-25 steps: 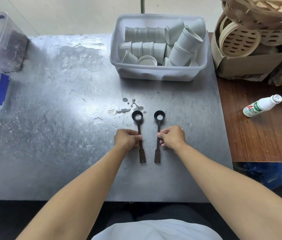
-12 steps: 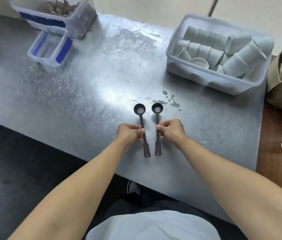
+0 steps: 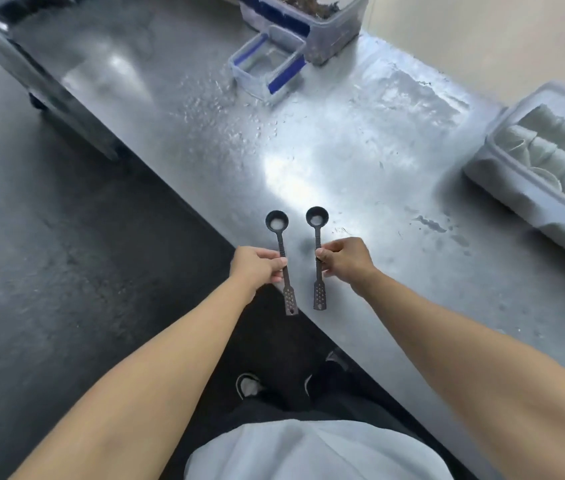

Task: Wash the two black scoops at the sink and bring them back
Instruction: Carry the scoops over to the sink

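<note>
I hold two black scoops side by side, lifted over the near edge of the steel table. My left hand pinches the handle of the left scoop, whose bowl holds a little white residue. My right hand pinches the handle of the right scoop, which also shows white in its bowl. Both scoops point away from me, with their perforated handle ends toward my body. No sink is in view.
A clear tub of white cups sits at the table's right. At the far end stand a small blue-edged clear box and a bigger box with dark contents. Dark floor lies left, with a metal frame at upper left.
The scoops have come up off the table in both hands. My view has swung left, so the table now runs diagonally and the floor fills the left side.
</note>
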`<state>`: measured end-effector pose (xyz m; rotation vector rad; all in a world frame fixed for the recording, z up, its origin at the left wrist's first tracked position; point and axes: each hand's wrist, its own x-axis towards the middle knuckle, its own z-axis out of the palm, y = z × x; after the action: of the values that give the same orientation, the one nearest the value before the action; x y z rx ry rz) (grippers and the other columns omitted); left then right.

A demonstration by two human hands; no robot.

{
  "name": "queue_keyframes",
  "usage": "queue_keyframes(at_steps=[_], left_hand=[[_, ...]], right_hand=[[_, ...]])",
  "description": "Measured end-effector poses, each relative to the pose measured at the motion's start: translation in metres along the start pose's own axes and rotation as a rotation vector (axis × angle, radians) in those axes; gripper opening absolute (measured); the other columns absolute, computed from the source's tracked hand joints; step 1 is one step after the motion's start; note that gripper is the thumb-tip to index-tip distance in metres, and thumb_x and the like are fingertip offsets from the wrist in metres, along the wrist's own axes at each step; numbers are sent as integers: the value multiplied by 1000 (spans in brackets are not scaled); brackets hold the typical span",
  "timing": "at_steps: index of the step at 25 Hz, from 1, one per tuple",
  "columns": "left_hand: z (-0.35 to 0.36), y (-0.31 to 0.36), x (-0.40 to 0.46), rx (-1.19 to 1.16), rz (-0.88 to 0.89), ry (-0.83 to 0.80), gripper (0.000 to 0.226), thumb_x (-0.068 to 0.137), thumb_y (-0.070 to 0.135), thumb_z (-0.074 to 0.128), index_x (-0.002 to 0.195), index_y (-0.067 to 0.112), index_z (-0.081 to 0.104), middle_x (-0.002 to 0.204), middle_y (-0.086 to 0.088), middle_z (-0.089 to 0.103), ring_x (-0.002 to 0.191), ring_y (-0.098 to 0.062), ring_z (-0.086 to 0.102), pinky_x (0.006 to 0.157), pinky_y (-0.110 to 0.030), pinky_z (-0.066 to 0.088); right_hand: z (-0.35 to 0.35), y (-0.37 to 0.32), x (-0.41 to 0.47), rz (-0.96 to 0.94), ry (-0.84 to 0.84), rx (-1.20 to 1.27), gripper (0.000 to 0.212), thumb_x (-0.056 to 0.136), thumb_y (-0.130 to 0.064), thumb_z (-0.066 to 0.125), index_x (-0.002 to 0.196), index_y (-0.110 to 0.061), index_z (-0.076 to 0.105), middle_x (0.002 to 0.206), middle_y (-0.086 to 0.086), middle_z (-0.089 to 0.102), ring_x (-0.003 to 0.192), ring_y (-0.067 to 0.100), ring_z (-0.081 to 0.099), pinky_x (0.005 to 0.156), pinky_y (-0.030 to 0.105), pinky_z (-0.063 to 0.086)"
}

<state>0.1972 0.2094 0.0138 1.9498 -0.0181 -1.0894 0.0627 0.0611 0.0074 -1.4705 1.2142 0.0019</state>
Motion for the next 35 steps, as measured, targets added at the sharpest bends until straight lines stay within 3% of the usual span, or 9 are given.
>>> queue_keyframes(at_steps=[5, 9, 15, 19, 22, 30, 35], left_hand=[[-81, -23, 1, -63, -3, 83, 22, 79, 5, 84, 98, -1, 74, 84, -17, 77, 64, -19, 73, 67, -32, 65], [-153, -47, 1, -131, -10, 164, 17, 79, 7, 85, 92, 5, 74, 87, -16, 77, 68, -20, 75, 74, -39, 65], [-257, -90, -11, -239, -41, 285, 22, 78, 10, 86, 97, 6, 76, 91, -13, 78, 74, -22, 78, 76, -42, 65], [-325, -128, -26, -344, -54, 378, 19, 78, 7, 85, 94, 3, 75, 91, -17, 77, 71, -23, 75, 77, -42, 65], [-363, -155, -41, -429, -69, 444, 17, 79, 4, 83, 94, 1, 74, 90, -19, 77, 65, -21, 72, 70, -36, 64], [-446, -212, -71, -628, -153, 650, 13, 81, 3, 81, 86, 7, 70, 89, -19, 75, 63, -20, 69, 61, -28, 63], [-506, -231, -70, -780, -199, 766, 18, 83, 1, 79, 98, 1, 69, 95, -22, 74, 66, -22, 68, 59, -27, 63]], right_hand=[[77, -33, -13, -65, -45, -64, 17, 92, -12, 74, 91, 5, 75, 77, 13, 71, 67, 22, 67, 63, 32, 62], [146, -61, -26, -122, -104, -150, 20, 92, -16, 74, 89, 4, 76, 75, 12, 72, 67, 24, 71, 67, 32, 63], [248, -87, -44, -191, -235, -283, 18, 93, -17, 73, 75, -16, 73, 78, 12, 74, 68, 20, 71, 69, 29, 64], [327, -104, -62, -228, -349, -314, 12, 93, -15, 73, 81, -11, 76, 75, 8, 70, 62, 13, 66, 55, 20, 61], [381, -114, -76, -261, -437, -365, 18, 93, -15, 73, 75, -15, 74, 74, 6, 70, 63, 13, 66, 55, 20, 61], [516, -147, -100, -353, -663, -540, 10, 94, -14, 72, 91, -6, 77, 77, 10, 71, 67, 18, 67, 68, 32, 65], [609, -182, -103, -427, -792, -641, 8, 94, -13, 72, 98, -7, 75, 75, 7, 70, 63, 17, 67, 67, 32, 64]])
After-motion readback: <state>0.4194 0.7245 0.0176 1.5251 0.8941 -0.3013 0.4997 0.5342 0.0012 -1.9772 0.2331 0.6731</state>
